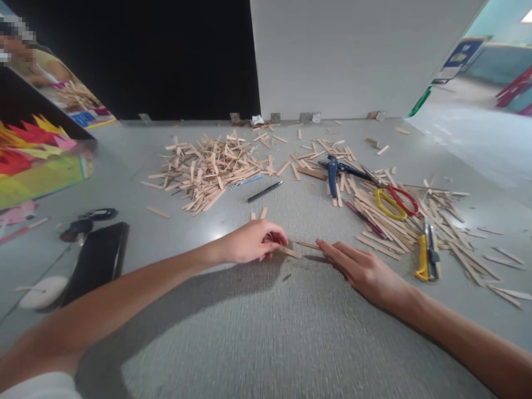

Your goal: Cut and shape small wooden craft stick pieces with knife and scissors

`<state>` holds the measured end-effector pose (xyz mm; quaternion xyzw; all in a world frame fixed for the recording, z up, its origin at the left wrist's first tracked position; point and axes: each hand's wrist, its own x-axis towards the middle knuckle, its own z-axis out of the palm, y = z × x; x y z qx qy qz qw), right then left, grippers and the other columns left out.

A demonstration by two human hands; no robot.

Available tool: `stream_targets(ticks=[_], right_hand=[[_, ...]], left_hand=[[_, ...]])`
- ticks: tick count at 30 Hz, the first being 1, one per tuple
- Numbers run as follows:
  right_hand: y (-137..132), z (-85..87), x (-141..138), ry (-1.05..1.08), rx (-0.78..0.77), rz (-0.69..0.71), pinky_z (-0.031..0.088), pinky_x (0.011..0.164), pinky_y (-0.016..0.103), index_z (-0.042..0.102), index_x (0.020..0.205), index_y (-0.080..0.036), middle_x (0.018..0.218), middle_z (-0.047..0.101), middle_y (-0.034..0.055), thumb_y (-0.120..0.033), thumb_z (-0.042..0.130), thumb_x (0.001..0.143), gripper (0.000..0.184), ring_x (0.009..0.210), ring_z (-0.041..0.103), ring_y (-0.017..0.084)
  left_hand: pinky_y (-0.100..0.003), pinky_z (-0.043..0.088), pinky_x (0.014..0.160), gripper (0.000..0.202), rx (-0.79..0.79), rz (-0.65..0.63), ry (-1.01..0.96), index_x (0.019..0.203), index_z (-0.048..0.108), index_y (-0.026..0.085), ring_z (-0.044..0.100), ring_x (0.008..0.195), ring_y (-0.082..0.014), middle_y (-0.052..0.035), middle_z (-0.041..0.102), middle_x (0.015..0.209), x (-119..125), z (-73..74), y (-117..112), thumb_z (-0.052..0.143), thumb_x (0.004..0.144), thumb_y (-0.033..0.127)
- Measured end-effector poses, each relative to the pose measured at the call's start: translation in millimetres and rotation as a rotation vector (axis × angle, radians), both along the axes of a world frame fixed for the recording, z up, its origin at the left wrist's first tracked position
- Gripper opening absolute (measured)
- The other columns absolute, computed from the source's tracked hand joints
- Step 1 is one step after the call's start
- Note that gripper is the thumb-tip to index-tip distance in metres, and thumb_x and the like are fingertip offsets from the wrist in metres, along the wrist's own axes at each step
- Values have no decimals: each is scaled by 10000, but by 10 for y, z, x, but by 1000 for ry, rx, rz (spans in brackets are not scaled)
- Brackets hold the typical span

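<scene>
While the left hand (251,242) pinches a pale, flat, narrow wooden piece (291,252) between its fingers over the grey desk (233,343), the right hand (368,270), its fingers stretched close together, holds a thin brown wooden strip (310,245) at their tips, directed towards that piece; whether the two touch is unclear. The step in hand looks like lining them up, which calls for a steady left pinch and small right-hand adjustments. Beyond lie a slim black pen (265,192) and a heap of pale wooden sticks (203,172); rightward, red-and-yellow-handled metal scissors (384,185) and a yellow box cutter (423,257).
</scene>
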<state>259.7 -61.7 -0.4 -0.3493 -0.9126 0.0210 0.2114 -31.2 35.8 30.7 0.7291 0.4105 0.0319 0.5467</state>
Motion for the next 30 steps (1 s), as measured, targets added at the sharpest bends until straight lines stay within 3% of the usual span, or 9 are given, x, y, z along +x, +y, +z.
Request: stream_targets(ticks=[4,8,17,30], right_hand=[[-51,116,-16,-131,46,54,656,712,311,202,1726,-62,1072,758,148,-36,320,1100,638,870,774,237],[-89,186,-34,-191,110,92,639,640,324,153,1724,-11,989,756,132,-58,294,1120,622,779,750,242],[-108,170,-44,-186,177,-25,581,572,277,278,1687,-45,974,749,105,-19,284,1110,578,759,741,207],[-81,201,-43,-208,123,-61,588,563,269,358,1633,-107,972,739,85,40,313,1015,638,752,737,203]], left_hand=[[-234,480,584,89,-24,-52,-21,898,739,160,620,527,-118,25,682,659,2,-31,15,666,941,133],[-218,453,498,173,-46,-114,-12,837,666,176,609,457,-112,37,649,611,-3,-4,8,633,1007,189],[-190,434,428,276,-11,-143,-22,799,585,186,596,426,-99,37,629,605,40,39,2,550,1073,184],[-209,457,455,265,6,-116,-45,807,576,195,596,432,-107,45,616,597,45,28,-24,562,1069,234]])
